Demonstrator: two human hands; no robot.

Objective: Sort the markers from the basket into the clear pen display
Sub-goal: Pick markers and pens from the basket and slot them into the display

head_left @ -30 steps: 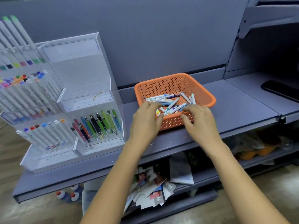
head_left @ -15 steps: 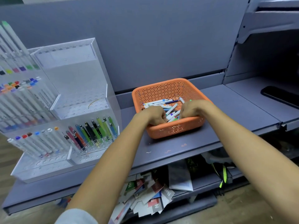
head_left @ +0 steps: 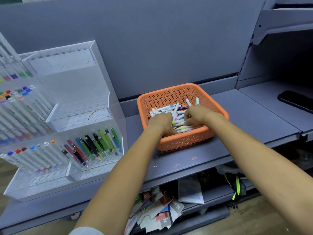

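Note:
An orange perforated basket sits on the grey shelf, holding a loose pile of white markers with coloured caps. Both of my hands are inside it, palms down on the pile. My left hand is at the near left of the basket, fingers curled into the markers. My right hand is beside it, fingers bent down among the markers. Whether either hand has a marker gripped is hidden under the fingers. The clear pen display stands to the left, with coloured pens in its lower row.
The grey shelf runs right of the basket, with a black flat object at the far right. White markers fill the display's left section. Papers and packets lie on the lower shelf under my arms.
Both hands have gone from the basket's near rim down into the marker pile. My view has moved closer and tilted down over the basket.

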